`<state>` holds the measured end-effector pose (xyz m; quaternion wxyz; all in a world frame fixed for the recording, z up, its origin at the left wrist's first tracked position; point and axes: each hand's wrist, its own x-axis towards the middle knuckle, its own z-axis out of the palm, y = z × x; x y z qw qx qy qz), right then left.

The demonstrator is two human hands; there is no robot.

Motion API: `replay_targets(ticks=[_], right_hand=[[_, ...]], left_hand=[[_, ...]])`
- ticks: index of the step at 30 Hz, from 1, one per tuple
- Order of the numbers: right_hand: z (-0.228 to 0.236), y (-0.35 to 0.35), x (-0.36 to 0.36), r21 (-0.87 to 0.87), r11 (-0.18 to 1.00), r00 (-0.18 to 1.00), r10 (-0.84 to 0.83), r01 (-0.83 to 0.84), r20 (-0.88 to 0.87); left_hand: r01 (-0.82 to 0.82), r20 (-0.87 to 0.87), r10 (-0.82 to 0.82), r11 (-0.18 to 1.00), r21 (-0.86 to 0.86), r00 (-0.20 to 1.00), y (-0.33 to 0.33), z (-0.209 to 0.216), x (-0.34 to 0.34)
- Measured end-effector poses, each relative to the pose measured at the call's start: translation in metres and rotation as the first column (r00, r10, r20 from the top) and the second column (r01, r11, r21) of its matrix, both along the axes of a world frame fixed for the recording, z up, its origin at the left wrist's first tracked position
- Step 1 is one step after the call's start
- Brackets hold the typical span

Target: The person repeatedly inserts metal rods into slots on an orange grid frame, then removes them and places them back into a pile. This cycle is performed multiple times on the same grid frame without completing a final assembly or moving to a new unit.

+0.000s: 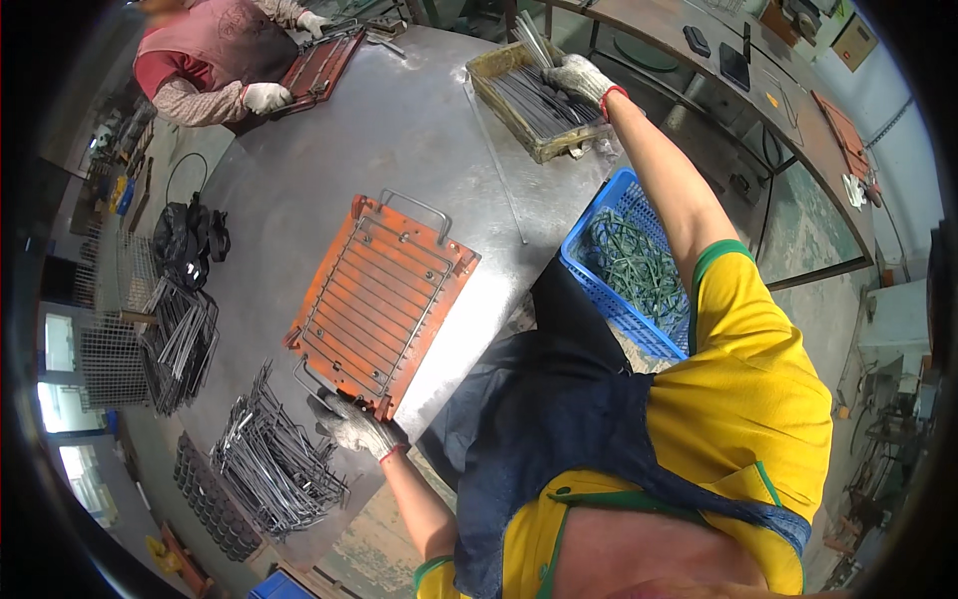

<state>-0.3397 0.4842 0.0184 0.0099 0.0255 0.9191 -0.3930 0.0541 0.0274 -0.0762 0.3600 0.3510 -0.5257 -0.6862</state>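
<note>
The gloved left grip [357, 424] touches the orange jig [381, 299]; the right grip [582, 82] holds metal rods [535, 42] at a yellowish tray [506, 120].

This is a metalworking workshop: a steel-topped worktable [429, 110] carries an orange jig [384, 299] set with wire, a box [545, 150] of straight metal rods [529, 97] and a heap of bent wire pieces [277, 464], while a co-worker [215, 45] in work gloves [267, 97] handles a second jig [317, 75].
</note>
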Motion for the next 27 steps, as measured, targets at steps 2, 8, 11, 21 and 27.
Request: replay_targets(ticks=[2, 8, 11, 21, 27], right_hand=[[-0.007, 0.003, -0.014, -0.007, 1.000, 0.999, 0.029, -0.029, -0.037], [0.021, -0.055, 0.045, -0.553, 0.812, 0.979, 0.202, -0.186, -0.032], [0.024, -0.094, 0.099, -0.593, 0.730, 0.914, 0.406, -0.338, -0.022], [-0.044, -0.205, 0.247, -0.270, 0.421, 0.417, 0.906, -0.866, 0.076], [-0.038, -0.206, 0.254, 0.040, 0.468, 0.458, 0.878, -0.883, -0.138]], left_hand=[[-0.027, -0.019, 0.029, 0.998, 0.058, 0.999, 0.006, 0.007, -0.005], [-0.028, 0.206, 0.127, 0.904, -0.426, 0.970, -0.014, -0.018, -0.001], [-0.014, 0.252, 0.248, 0.739, -0.674, 0.935, -0.001, 0.003, -0.011], [0.808, 0.218, -0.789, 0.589, 0.001, 0.575, 0.094, 0.102, -0.049], [0.793, 0.076, -0.790, 0.600, -0.108, 0.608, 0.099, 0.088, -0.046]])
